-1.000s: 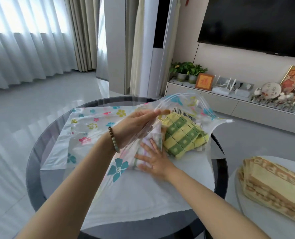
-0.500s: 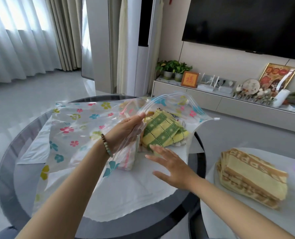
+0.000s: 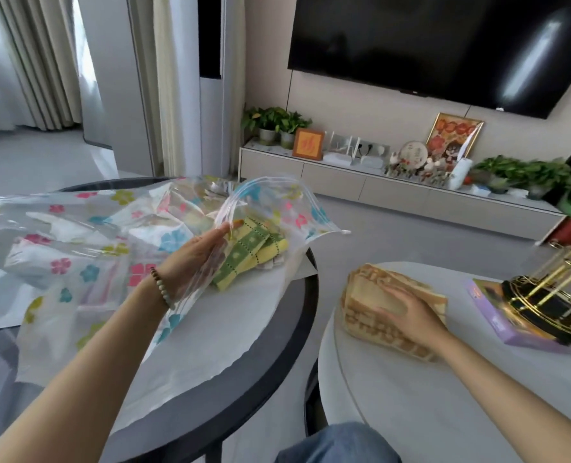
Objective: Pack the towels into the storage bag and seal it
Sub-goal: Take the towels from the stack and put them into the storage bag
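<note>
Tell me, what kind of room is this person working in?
Most likely a home living room: a large wall-mounted television, a low cabinet with potted plants, and long curtains.

No legible text; glyph on orange frame (image 3: pixel 308 144) blurred
</note>
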Demonstrator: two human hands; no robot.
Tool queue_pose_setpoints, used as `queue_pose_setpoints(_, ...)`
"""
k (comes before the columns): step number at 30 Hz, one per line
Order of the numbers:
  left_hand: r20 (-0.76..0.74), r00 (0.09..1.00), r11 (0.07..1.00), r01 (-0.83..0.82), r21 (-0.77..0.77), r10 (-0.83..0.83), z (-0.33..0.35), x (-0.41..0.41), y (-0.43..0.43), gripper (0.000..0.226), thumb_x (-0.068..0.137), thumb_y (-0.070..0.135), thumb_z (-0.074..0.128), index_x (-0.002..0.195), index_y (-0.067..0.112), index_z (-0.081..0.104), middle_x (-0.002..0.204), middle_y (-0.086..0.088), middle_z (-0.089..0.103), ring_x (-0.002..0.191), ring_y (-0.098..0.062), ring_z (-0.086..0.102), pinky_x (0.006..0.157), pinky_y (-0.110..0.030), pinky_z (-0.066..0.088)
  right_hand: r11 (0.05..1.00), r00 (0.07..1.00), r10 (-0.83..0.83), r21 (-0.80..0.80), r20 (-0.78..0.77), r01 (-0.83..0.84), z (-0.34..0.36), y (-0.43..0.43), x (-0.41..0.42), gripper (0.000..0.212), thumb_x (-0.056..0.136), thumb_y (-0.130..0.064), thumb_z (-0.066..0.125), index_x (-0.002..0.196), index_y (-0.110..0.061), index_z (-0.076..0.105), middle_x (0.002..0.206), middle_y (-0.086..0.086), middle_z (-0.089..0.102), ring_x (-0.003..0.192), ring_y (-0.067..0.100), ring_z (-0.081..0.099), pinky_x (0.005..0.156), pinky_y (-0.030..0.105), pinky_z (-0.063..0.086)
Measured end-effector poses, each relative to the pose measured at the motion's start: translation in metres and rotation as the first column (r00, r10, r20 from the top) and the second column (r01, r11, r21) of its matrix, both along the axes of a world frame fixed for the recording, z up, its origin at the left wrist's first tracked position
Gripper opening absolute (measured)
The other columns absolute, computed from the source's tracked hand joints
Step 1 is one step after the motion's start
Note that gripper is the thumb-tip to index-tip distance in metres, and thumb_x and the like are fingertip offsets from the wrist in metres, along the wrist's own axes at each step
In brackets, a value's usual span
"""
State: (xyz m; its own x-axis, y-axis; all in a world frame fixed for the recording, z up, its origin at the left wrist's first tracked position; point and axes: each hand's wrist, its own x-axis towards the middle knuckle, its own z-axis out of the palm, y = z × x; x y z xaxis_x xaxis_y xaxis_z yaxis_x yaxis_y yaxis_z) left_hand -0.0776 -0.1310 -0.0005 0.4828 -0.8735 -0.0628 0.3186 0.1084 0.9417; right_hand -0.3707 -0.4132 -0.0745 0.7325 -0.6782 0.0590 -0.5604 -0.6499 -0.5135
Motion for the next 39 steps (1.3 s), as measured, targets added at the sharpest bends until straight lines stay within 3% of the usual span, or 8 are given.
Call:
queue_pose_setpoints(11, -0.051, 0.999, 1.0, -0.01, -0.006, 0.009, -0.005, 0.001, -0.016, 0.028, 0.092, 0.034, 0.043, 0.107, 0.024, 0.063, 0.091, 0.013, 0.074, 0.083, 0.004, 0.066, 0.06, -0.009, 0.051, 0.991, 0.988, -0.107, -0.095, -0.114, 0.097, -0.024, -0.015, 0.008, 0.061, 0.079, -0.054, 0.065, 0.131, -0.023, 0.056, 0.138, 0.001, 0.055, 0.13, 0.022, 0.047, 0.103, 0.03, 0.036)
queue_pose_setpoints(15, -0.107, 0.994, 0.998, 0.031, -0.052, -0.037, -0.004, 0.001, -0.014, 0.029, 0.092, 0.031, 0.044, 0.11, 0.017, 0.063, 0.066, 0.01, 0.07, 0.054, 0.004, 0.062, 0.045, -0.009, 0.048, 0.985, 0.988, -0.148, -0.102, -0.051, 0.142, -0.02, -0.017, 0.008, 0.028, 0.089, -0.044, 0.058, 0.091, -0.019, 0.07, 0.085, 0.003, 0.07, 0.088, 0.027, 0.064, 0.057, 0.022, 0.035)
queue_pose_setpoints(20, 0.072, 0.996, 0.995, -0.059, 0.076, 0.053, -0.002, 0.01, -0.005, 0.034, 0.079, 0.046, 0.056, 0.105, 0.03, 0.07, 0.082, 0.004, 0.044, 0.059, -0.003, 0.037, 0.056, -0.014, 0.038, 0.963, 0.963, -0.254, 0.119, 0.093, 0.243, 0.01, -0.019, 0.015, 0.047, 0.09, -0.045, 0.054, 0.052, -0.021, 0.042, 0.049, -0.003, 0.04, 0.051, 0.019, 0.042, 0.052, 0.032, 0.024)
queue_pose_setpoints(25, 0.166, 0.985, 0.997, -0.063, 0.055, 0.053, 0.013, 0.014, 0.014, 0.036, 0.083, 0.043, 0.054, 0.112, 0.026, 0.067, 0.061, 0.007, 0.034, 0.048, -0.003, 0.03, 0.042, -0.014, 0.027, 0.921, 0.926, -0.3, 0.323, 0.231, 0.218, 0.072, 0.003, 0.03, 0.052, 0.083, -0.058, 0.056, 0.057, -0.015, 0.043, 0.055, 0.003, 0.046, 0.052, 0.02, 0.048, 0.051, 0.027, 0.031)
queue_pose_setpoints(27, 0.236, 0.97, 0.995, -0.075, 0.066, 0.057, 0.019, 0.017, 0.024, 0.04, 0.082, 0.044, 0.052, 0.114, 0.024, 0.066, 0.053, 0.009, 0.034, 0.043, -0.003, 0.029, 0.039, -0.014, 0.026, 0.845, 0.903, -0.315, 0.519, 0.291, 0.128, 0.096, 0.021, 0.038, 0.052, 0.08, -0.057, 0.061, 0.071, -0.006, 0.063, 0.068, 0.005, 0.071, 0.058, 0.02, 0.068, 0.051, 0.02, 0.047)
queue_pose_setpoints(31, 0.395, 0.917, 0.99, -0.098, 0.097, 0.052, 0.032, 0.02, 0.045, 0.04, 0.087, 0.043, 0.046, 0.117, 0.023, 0.063, 0.054, 0.009, 0.028, 0.045, -0.004, 0.025, 0.042, -0.014, 0.025, 0.657, 0.909, -0.227, 0.744, 0.349, -0.122, 0.125, 0.064, 0.056, 0.051, 0.07, -0.055, 0.065, 0.091, -0.009, 0.071, 0.084, 0.008, 0.077, 0.073, 0.02, 0.074, 0.053, 0.024, 0.056)
queue_pose_setpoints(36, 0.434, 0.899, 0.99, -0.107, 0.095, 0.056, 0.054, 0.037, 0.076, 0.037, 0.089, 0.043, 0.043, 0.116, 0.026, 0.063, 0.054, 0.009, 0.025, 0.045, -0.004, 0.022, 0.037, -0.014, 0.022, 0.521, 0.958, -0.099, 0.834, 0.271, -0.182, 0.119, 0.124, 0.104, 0.067, 0.062, -0.057, 0.069, 0.108, -0.009, 0.07, 0.106, 0.013, 0.073, 0.099, 0.029, 0.069, 0.088, 0.038, 0.054)
queue_pose_setpoints(39, 0.423, 0.901, 0.988, -0.138, 0.069, 0.096, 0.068, 0.05, 0.094, 0.036, 0.085, 0.049, 0.047, 0.108, 0.031, 0.067, 0.058, 0.009, 0.026, 0.047, -0.004, 0.023, 0.038, -0.014, 0.022, 0.411, 0.973, -0.009, 0.888, 0.232, -0.208, 0.105, 0.16, 0.141, 0.061, 0.069, -0.053, 0.067, 0.112, -0.01, 0.067, 0.105, 0.012, 0.072, 0.097, 0.027, 0.069, 0.088, 0.037, 0.053)
